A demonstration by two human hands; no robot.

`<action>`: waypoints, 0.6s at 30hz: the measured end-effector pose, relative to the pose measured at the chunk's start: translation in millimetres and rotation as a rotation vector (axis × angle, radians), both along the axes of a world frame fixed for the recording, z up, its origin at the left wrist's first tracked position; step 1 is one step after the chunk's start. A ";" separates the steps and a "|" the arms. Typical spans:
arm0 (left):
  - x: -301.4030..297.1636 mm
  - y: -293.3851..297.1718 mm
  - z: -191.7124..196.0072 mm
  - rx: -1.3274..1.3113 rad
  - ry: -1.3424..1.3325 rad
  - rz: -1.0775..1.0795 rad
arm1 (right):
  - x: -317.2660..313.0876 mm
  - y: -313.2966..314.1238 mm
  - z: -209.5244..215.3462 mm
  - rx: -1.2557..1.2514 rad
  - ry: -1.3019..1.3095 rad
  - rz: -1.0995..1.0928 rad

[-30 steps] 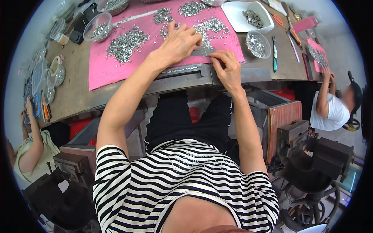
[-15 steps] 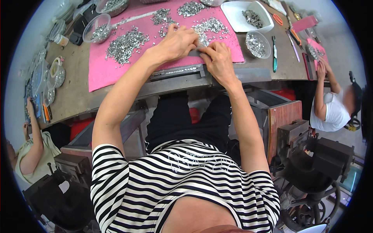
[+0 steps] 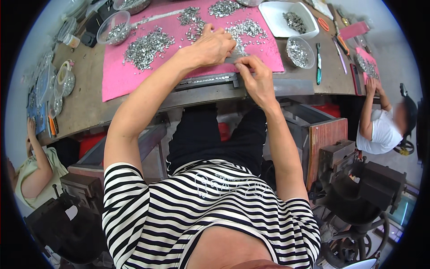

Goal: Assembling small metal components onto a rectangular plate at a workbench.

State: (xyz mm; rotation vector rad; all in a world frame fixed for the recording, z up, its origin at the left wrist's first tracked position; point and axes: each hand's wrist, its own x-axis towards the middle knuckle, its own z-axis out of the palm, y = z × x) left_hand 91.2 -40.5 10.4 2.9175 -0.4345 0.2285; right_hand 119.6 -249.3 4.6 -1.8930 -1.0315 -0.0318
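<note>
Both hands, left hand (image 3: 215, 45) and right hand (image 3: 255, 80), pinch small metal parts (image 3: 237, 60) at pink mat (image 3: 121, 80) edge

A single head-worn fisheye view looks steeply down from above the person's own striped shirt (image 3: 201, 210). It faces forward over the pink mat (image 3: 130, 76) on the tabletop (image 3: 85, 107), which lies at arm's reach beyond the shirt. Straight edges bend toward the rim.

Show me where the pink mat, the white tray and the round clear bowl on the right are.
pink mat (image 3: 116, 80), head view, bare lower left corner of the mat.
white tray (image 3: 275, 18), head view, bare left part of its floor.
round clear bowl (image 3: 310, 51), head view, right rim of the bowl.
</note>
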 end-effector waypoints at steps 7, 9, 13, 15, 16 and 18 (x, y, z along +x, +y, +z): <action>-20.6 -5.5 -11.7 -0.283 -0.148 0.074 | -20.9 3.1 -9.0 0.072 -0.001 0.099; -35.8 -9.6 -11.1 -0.569 -0.237 0.158 | -23.0 5.3 -10.0 0.103 -0.015 0.116; -70.2 -17.5 -5.5 -0.689 -0.333 0.255 | -24.2 7.2 -11.9 0.103 -0.062 0.109; -86.2 -22.8 -1.3 -0.712 -0.298 0.305 | -24.1 8.0 -13.6 0.103 -0.135 0.094; -92.3 -23.7 -4.1 -0.769 -0.279 0.348 | -24.7 8.4 -13.4 0.103 -0.135 0.095; -100.4 -26.6 -5.1 -0.825 -0.259 0.391 | -25.9 9.1 -12.5 0.070 -0.180 0.083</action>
